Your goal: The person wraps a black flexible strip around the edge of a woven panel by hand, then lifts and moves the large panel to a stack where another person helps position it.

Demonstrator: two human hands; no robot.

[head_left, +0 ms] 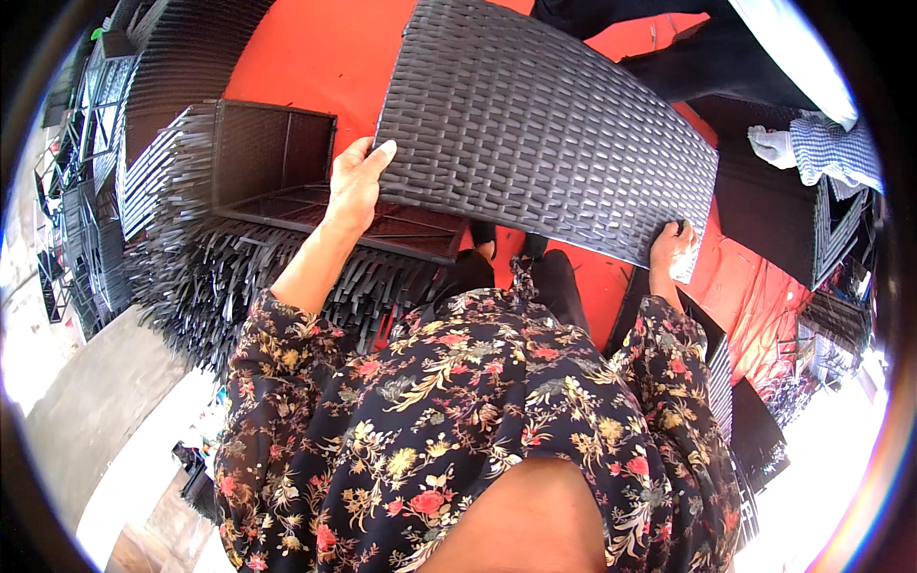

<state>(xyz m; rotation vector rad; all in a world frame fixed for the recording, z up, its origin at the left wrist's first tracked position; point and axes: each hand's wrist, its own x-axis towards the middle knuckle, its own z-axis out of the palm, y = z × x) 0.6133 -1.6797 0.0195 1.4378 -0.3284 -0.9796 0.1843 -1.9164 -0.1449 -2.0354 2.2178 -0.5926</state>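
A large dark woven wicker panel (544, 134) is held up in front of me, tilted, its right end lower than its left. My left hand (355, 186) is closed on its left edge, with the thumb lying over the woven face. At the lower right corner my right hand (673, 246) grips the panel, the thumb on top and the other fingers hidden beneath. Behind the panel's left end stands an open box-like wicker frame (277, 205) with a dark inside. Loose black strands (258, 277) stick out thickly below and beside that frame.
Red sheeting (306, 57) covers the floor. More wicker pieces (186, 62) are stacked at the left. At the far right, another person's gloved hand (774, 148) is near a dark panel (764, 205). That person's dark-clothed leg (716, 67) stretches across behind my panel.
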